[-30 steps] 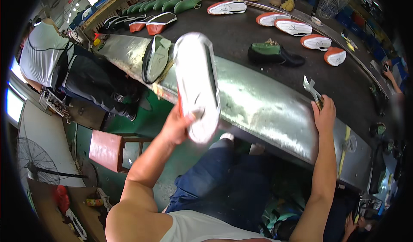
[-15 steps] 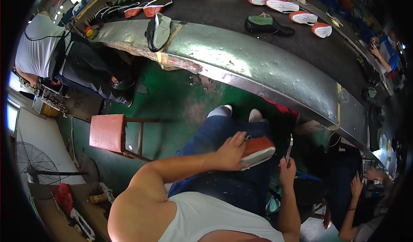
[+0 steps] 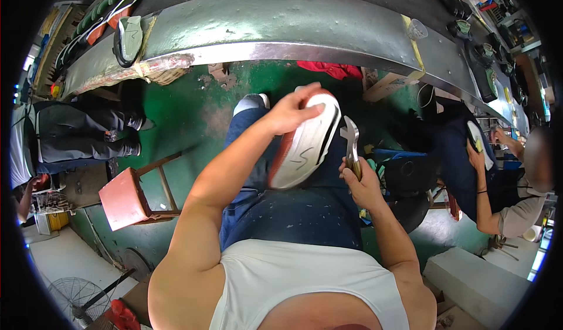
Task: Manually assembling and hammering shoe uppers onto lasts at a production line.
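Note:
Over my lap, my left hand [image 3: 299, 108] grips the far end of a shoe [image 3: 304, 148]. The shoe has a red-brown upper and a white underside with a dark scrawled mark, and that underside faces up toward me. A dark gap shows along its right edge. Just right of the shoe, my right hand [image 3: 363, 184] is closed round the handles of metal lasting pliers [image 3: 350, 142]. Their curved jaws point up and away from me, close to the shoe but apart from it.
A metal-edged bench [image 3: 281, 22] curves across the far side. A grey shoe piece [image 3: 128, 40] rests on its left edge. A red-topped stool [image 3: 124, 199] stands at left. At right, a co-worker's hand [image 3: 476, 156] holds another shoe. Red cloth [image 3: 331, 69] hangs below the bench.
My left hand has lifted the shoe and turned it so its white underside faces up. My right hand has brought the pliers left, nearer the shoe. The view has shifted right and down.

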`<move>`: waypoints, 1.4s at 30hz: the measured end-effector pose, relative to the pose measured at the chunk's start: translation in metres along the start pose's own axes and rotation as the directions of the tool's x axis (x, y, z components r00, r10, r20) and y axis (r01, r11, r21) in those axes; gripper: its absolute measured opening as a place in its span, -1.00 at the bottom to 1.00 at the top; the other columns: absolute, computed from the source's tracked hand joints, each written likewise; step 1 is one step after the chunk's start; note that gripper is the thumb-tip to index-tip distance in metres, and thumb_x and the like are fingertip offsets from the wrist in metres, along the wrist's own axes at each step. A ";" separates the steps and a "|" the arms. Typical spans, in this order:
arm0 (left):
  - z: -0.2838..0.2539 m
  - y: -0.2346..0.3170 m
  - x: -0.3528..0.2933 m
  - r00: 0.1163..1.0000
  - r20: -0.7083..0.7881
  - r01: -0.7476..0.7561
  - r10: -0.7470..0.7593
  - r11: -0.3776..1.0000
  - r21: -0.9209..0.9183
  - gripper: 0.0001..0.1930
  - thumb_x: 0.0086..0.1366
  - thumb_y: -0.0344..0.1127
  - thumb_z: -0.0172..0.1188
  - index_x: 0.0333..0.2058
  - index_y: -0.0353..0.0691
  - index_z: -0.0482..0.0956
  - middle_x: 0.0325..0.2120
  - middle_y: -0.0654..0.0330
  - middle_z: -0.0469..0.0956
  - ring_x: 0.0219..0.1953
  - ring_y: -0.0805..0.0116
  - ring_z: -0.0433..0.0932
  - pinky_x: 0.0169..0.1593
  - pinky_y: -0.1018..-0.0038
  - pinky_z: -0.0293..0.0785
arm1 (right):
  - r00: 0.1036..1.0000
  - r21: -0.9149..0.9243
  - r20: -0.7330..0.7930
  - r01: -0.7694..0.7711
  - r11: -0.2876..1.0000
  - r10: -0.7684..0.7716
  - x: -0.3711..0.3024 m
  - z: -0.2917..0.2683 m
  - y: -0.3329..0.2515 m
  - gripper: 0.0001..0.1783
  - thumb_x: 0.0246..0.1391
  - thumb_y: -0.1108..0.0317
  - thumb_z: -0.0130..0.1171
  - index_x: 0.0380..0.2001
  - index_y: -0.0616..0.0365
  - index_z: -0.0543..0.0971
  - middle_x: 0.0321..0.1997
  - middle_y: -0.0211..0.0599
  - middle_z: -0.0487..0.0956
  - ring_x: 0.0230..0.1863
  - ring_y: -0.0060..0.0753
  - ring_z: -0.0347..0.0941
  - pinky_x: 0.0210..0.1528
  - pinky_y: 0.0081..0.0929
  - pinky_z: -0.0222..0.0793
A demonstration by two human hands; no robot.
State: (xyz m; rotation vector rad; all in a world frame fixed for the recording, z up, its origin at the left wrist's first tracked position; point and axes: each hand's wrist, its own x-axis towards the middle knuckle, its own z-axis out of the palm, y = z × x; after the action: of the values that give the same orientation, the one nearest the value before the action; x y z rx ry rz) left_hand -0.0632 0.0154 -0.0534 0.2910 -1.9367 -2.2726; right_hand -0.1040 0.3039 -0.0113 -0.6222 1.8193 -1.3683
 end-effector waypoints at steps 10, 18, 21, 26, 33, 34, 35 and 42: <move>-0.019 0.045 -0.077 0.995 -0.038 -0.095 0.092 0.992 -0.089 -0.26 0.33 -0.49 0.14 0.42 -0.09 0.05 0.19 0.10 0.39 0.20 0.32 0.39 0.30 0.36 0.29 | 0.956 -0.184 0.289 0.002 0.983 0.052 0.013 0.028 -0.049 -0.64 0.30 0.24 0.11 0.03 0.25 0.52 -0.33 -0.27 0.63 -0.32 -0.50 0.54 -0.15 -0.46 0.45; -0.024 0.059 -0.078 0.986 0.114 -0.098 0.118 0.981 -0.168 -0.24 0.25 -0.55 0.07 0.41 -0.16 0.03 0.22 0.07 0.36 0.28 0.29 0.32 0.35 0.34 0.22 | 0.888 0.140 0.446 -0.197 0.970 0.115 0.030 0.019 -0.073 -0.66 0.36 0.26 0.04 0.03 0.29 0.50 -0.27 -0.31 0.60 -0.31 -0.59 0.50 -0.29 -0.60 0.40; -0.016 0.061 -0.074 0.992 0.043 -0.118 0.118 0.993 0.013 -0.27 0.35 -0.33 0.17 0.41 -0.16 0.02 0.17 0.09 0.39 0.26 0.30 0.32 0.32 0.36 0.23 | 0.863 0.312 0.470 -0.359 0.880 0.185 0.031 0.016 -0.075 -0.69 0.36 0.25 0.04 -0.01 0.27 0.51 -0.27 -0.30 0.60 -0.32 -0.60 0.50 -0.36 -0.64 0.37; -0.012 0.054 -0.062 0.993 0.074 -0.103 0.092 0.982 0.161 -0.36 0.47 -0.23 0.11 0.39 -0.16 0.03 0.20 0.09 0.38 0.24 0.30 0.34 0.31 0.36 0.25 | 0.958 -0.523 0.230 0.271 0.808 -0.173 0.030 0.010 -0.067 -0.70 0.36 0.23 0.03 -0.05 0.25 0.51 -0.29 -0.31 0.59 -0.30 -0.44 0.55 -0.30 -0.50 0.42; -0.015 0.047 -0.053 0.989 0.131 -0.080 0.066 0.992 0.099 -0.36 0.47 -0.26 0.11 0.39 -0.14 0.03 0.24 0.10 0.34 0.27 0.30 0.30 0.33 0.36 0.22 | 0.844 0.596 0.519 -0.471 0.650 0.135 0.033 0.011 -0.073 -0.59 0.27 0.18 0.20 -0.02 0.31 0.50 -0.23 -0.26 0.56 -0.32 -0.38 0.50 -0.26 -0.45 0.43; -0.015 0.038 -0.052 0.991 0.121 -0.070 0.060 0.994 0.080 -0.36 0.47 -0.26 0.12 0.40 -0.14 0.02 0.24 0.11 0.34 0.27 0.30 0.29 0.34 0.36 0.21 | 0.842 0.457 0.474 -0.484 0.746 0.256 0.035 0.009 -0.081 -0.61 0.29 0.18 0.18 -0.03 0.31 0.50 -0.23 -0.24 0.57 -0.29 -0.38 0.52 -0.24 -0.42 0.44; -0.017 0.039 -0.048 0.991 0.121 -0.062 0.054 0.996 0.066 -0.35 0.47 -0.25 0.12 0.40 -0.14 0.01 0.23 0.11 0.34 0.28 0.31 0.28 0.34 0.37 0.20 | 0.845 0.464 0.472 -0.480 0.745 0.251 0.035 0.008 -0.080 -0.61 0.29 0.18 0.18 -0.03 0.31 0.50 -0.23 -0.24 0.57 -0.29 -0.38 0.52 -0.24 -0.42 0.44; -0.010 0.051 -0.048 0.995 0.088 0.022 -0.037 0.985 0.170 -0.35 0.45 -0.26 0.14 0.39 -0.13 0.03 0.19 0.10 0.39 0.24 0.32 0.34 0.33 0.37 0.24 | 0.960 -0.240 0.281 0.087 0.967 -0.016 0.038 -0.002 -0.076 -0.64 0.31 0.22 0.09 -0.03 0.32 0.48 -0.23 -0.18 0.58 -0.26 -0.34 0.58 -0.23 -0.35 0.48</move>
State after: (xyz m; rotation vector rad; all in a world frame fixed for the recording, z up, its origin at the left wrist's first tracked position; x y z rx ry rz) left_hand -0.0151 0.0091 -0.0016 0.2398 -2.1900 -2.1788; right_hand -0.1327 0.2534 0.0506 -0.9512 1.7668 -1.0295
